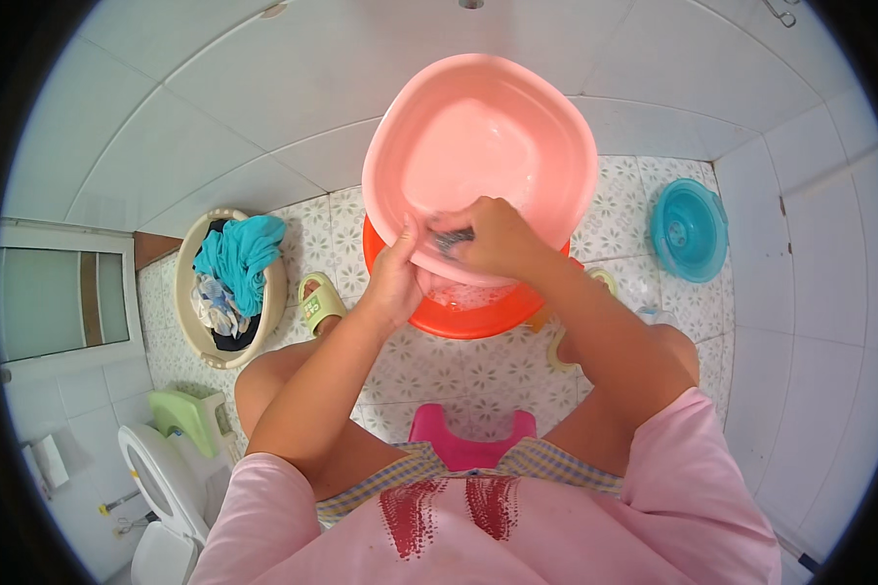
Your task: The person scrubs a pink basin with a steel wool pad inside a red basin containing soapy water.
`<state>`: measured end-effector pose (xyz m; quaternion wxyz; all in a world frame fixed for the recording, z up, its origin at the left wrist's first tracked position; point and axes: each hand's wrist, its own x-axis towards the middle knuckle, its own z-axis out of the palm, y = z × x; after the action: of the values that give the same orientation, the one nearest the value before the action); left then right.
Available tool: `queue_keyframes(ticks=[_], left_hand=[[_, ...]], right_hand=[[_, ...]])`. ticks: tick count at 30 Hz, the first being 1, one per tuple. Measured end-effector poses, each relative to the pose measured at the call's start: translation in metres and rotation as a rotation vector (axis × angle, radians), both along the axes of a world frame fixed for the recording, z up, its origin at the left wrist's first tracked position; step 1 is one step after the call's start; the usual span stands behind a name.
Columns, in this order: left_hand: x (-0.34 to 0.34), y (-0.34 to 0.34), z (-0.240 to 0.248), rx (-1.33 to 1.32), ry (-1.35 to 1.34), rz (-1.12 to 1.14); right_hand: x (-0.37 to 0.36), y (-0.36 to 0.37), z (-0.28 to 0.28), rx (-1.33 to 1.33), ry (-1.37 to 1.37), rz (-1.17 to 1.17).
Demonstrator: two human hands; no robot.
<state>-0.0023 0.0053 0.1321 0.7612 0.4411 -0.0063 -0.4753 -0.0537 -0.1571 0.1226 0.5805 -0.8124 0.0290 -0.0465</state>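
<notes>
The left hand (396,275) is grasping the near rim of a pink basin (478,156), its thumb lying over the inner edge. The right hand (505,240) is clenching a dark scrubber (454,237) against the basin's inner wall, just beside that thumb; blur is hiding the scrubber's exact kind. The basin is tilting, most of it extending beyond the hands, while a red-orange basin (458,325) is sitting below them, holding sudsy water (468,295). Whether the two basins are touching, I cannot tell.

The likeliest trouble is a slip: the left hand alone appears to be steadying a probably wet rim, so hard pressure from the right could be twisting it loose, dropping it into the suds and splashing the floor tiles (400,375). With the hands working so close, a skidding scrubber could also be catching the left thumb.
</notes>
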Motion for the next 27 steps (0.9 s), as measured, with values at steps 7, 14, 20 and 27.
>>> queue_keyframes(ticks=[7, 14, 20, 27], left_hand=[[-0.002, 0.005, 0.002, 0.101, -0.05, -0.024], [0.002, 0.008, -0.009, -0.008, 0.014, -0.025], [0.001, 0.003, -0.002, 0.037, 0.057, 0.058], [0.009, 0.001, -0.005, 0.004, 0.115, -0.004]], right_hand=[[-0.002, 0.012, 0.017, -0.357, 0.214, 0.081], [0.003, 0.006, 0.028, -0.319, 0.268, 0.054], [-0.005, -0.012, 0.023, -0.447, 0.491, 0.317], [-0.027, 0.02, -0.009, -0.749, -0.036, 0.111]])
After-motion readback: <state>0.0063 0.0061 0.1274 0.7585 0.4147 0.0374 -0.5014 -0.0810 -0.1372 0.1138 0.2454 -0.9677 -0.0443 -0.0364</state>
